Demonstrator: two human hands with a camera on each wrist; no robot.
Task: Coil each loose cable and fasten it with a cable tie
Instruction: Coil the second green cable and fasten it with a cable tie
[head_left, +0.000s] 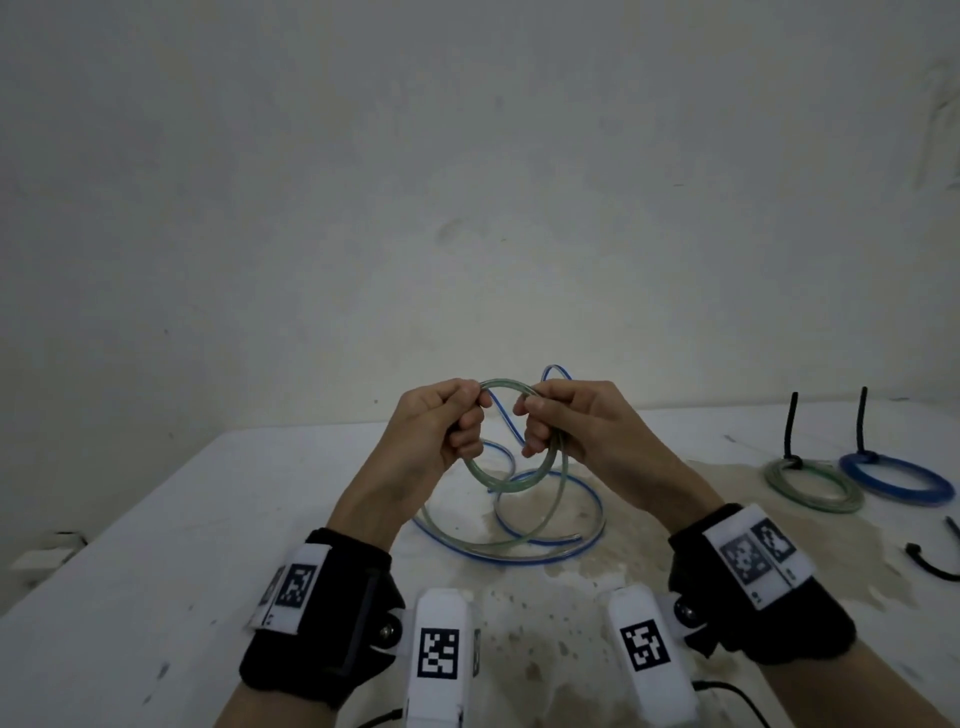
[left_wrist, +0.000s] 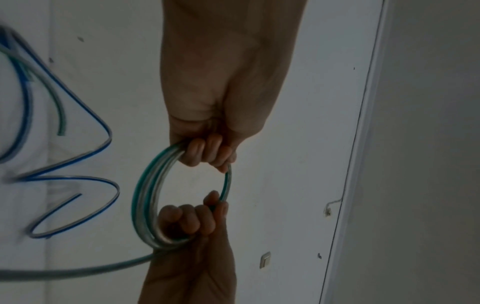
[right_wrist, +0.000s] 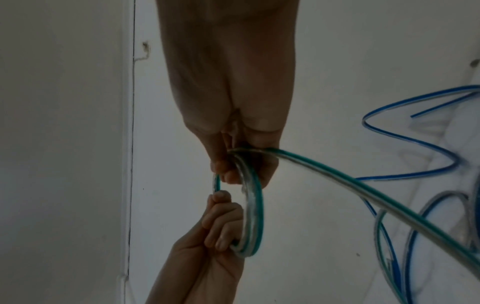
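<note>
While you hold both hands raised above the white table (head_left: 156, 519), your left hand (head_left: 441, 426) and right hand (head_left: 566, 421) each have their fingers curled round opposite sides of a small coil of green cable (head_left: 511, 387). Left wrist view: several turns of the coil bunched together, your left fingers (left_wrist: 205, 152) wrapped over one end, right fingers wrapped over the other. Right wrist view: one strand of the green cable leaves the right hand and runs slanting off to the table.

Loose tail of green cable lies on the table below the hands, tangled with a loose blue cable (head_left: 582, 499) that loops around and through it. One bend of the blue cable shows just behind your right hand.

Far right of table: finished green coil (head_left: 813, 486) and finished blue coil (head_left: 896, 480), lying flat, just beside each other, each bound with a black cable tie whose tail stands upright. Near the right edge lies a spare black tie (head_left: 930, 564), partly cut off by the frame.

Table surface is stained brown under and in front of the loose cables.
</note>
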